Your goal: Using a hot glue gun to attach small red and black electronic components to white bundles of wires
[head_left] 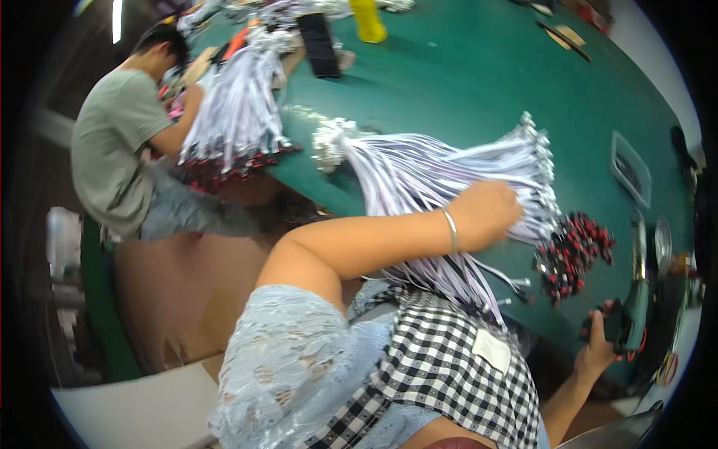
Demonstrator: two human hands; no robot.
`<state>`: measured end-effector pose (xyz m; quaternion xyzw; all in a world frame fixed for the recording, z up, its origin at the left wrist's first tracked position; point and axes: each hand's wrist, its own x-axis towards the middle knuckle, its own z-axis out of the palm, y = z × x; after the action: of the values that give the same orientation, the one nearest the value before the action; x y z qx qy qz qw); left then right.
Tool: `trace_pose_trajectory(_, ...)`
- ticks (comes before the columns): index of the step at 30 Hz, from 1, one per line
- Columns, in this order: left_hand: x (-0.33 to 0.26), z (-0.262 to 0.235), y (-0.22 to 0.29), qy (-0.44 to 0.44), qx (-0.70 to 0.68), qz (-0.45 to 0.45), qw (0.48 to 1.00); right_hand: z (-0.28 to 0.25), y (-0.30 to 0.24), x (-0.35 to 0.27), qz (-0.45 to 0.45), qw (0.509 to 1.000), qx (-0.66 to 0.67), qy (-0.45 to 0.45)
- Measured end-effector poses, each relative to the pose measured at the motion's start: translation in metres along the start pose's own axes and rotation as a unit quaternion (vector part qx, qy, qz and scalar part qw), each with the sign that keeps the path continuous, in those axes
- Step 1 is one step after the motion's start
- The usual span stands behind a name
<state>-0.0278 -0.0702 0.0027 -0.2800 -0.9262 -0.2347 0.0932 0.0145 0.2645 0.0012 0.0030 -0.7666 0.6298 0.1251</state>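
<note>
A large bundle of white cables (419,161) lies fanned across the green table, with white connectors at both ends. My left hand (486,215), with a metal bangle at the wrist, reaches across the bundle, fingers curled down among the cables; its fingertips are hidden. Some cables hang toward my lap, their ends loose near the table edge. At the far right my right hand (596,346) is closed around the dark handle of what looks like a green heat gun (636,318) with a metal nozzle pointing up. Between my hands sits a pile of small black-and-red parts (572,254).
A clear plastic box (630,170) stands at the right. At the back are a black phone-like slab (318,45) and a yellow container (369,21). To the left, a co-worker (123,142) sits by another white cable bundle (238,97) with black-and-red ends.
</note>
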Motion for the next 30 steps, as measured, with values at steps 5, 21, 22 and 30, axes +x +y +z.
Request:
trace_pose_trajectory(5, 0.000, 0.005, -0.013, -0.014, 0.058, -0.012, 0.998, 0.025, -0.023, -0.021, 0.138, 0.981, 0.134, 0.024)
trace_pose_trajectory(21, 0.032, -0.001, 0.000, -0.101, -0.080, -0.101, 0.987, 0.035, -0.023, -0.030, 0.141, 0.975, 0.172, 0.029)
trace_pose_trajectory(22, 0.033, -0.001, 0.001, -0.091, -0.104, -0.113, 0.984, 0.036, -0.024, -0.030, 0.139, 0.975, 0.172, 0.031)
trace_pose_trajectory(30, 0.047, 0.004, 0.001, -0.116, -0.072, -0.141, 0.981, 0.040, -0.023, -0.028, 0.131, 0.971, 0.197, 0.027)
